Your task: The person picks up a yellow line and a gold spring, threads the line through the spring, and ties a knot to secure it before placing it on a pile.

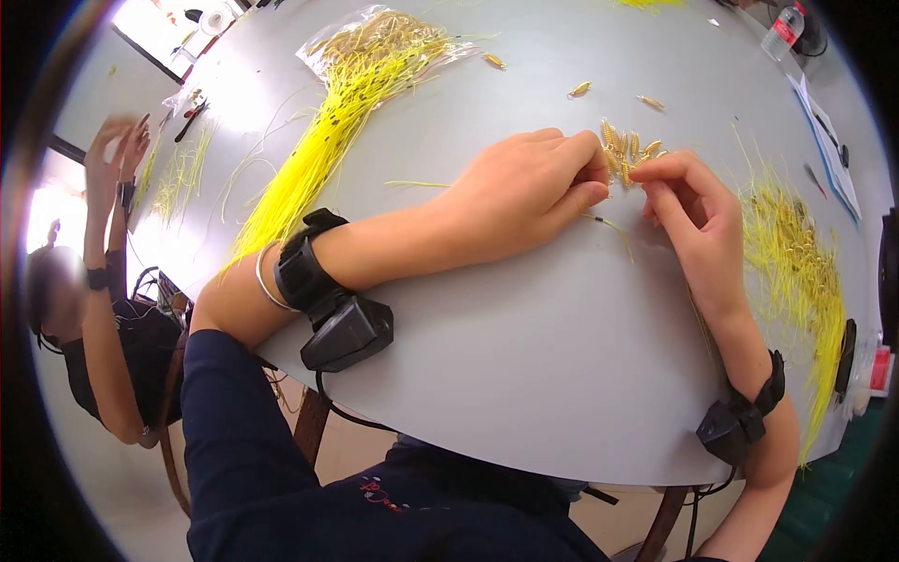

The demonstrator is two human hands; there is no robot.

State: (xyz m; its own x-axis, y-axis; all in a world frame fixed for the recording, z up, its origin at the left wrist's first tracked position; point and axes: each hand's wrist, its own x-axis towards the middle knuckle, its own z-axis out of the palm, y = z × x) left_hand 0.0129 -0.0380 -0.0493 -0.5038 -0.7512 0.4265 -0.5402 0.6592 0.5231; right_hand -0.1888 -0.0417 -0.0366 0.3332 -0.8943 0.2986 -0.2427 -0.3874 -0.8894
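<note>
My left hand is closed, thumb against curled fingers, above the grey table. A thin yellow cord with a dark mark comes out below its fingertips, and another yellow strand shows behind the wrist. My right hand faces it, thumb and index finger brought together at the edge of a small heap of ribbed gold pieces. What lies between those fingertips is too small to make out. Loose gold pieces lie farther back.
A thick bundle of yellow cords runs from a clear plastic bag at left. More cords with gold pieces lie at right, near a clipboard and a bottle. Another person sits at left, hands raised, near pliers.
</note>
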